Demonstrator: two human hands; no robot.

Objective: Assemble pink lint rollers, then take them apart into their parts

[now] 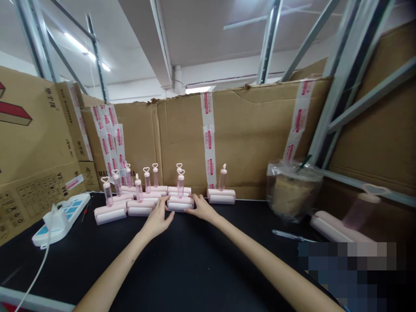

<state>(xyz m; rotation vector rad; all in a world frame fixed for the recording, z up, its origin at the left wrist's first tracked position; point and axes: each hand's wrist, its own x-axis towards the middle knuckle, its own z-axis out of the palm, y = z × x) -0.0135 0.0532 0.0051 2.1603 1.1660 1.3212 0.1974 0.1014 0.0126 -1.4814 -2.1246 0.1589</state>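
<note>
A pink lint roller [180,203] with a clear pink handle and a heart-shaped loop stands upright on the black table, between my two hands. Fingers and thumb of my left hand [159,220] are curled about its left end. On its right end, my right hand [204,209] grips with the thumb low in front and the fingers higher up. Just left of my left hand stands another lint roller [140,207], with several more like it grouped behind and beside it. A single lint roller [221,196] stands right of my right hand.
A white power strip [61,221] with a plugged-in charger and cable lies left. At right are a bagged iced drink [289,193], a pen [292,236] and a larger-looking, nearer lint roller [344,229]. Taped cardboard walls [253,138] and metal posts enclose the table.
</note>
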